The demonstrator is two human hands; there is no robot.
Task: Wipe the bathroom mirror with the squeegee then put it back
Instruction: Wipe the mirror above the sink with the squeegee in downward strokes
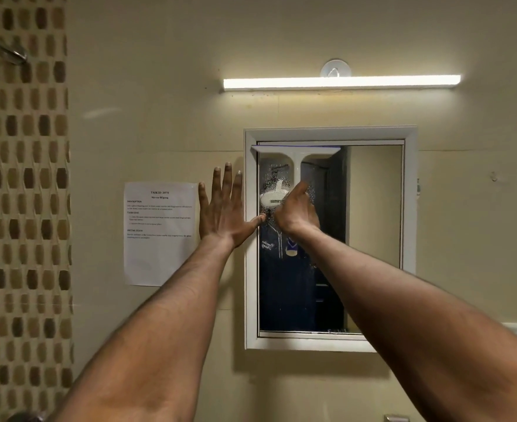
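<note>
The white-framed bathroom mirror (372, 208) hangs on the beige wall. A white squeegee (295, 156) is pressed against the glass, its wide blade lying along the top left edge of the mirror. My right hand (296, 213) grips the squeegee's handle from below. Water droplets speckle the glass left of the handle. My left hand (222, 208) lies flat on the wall just left of the mirror frame, fingers spread, thumb touching the frame.
A printed task sheet (159, 233) is taped to the wall left of my left hand. A lit tube light (340, 82) runs above the mirror with a white suction hook (335, 68) over it. Brown mosaic tiles (22, 208) cover the far left.
</note>
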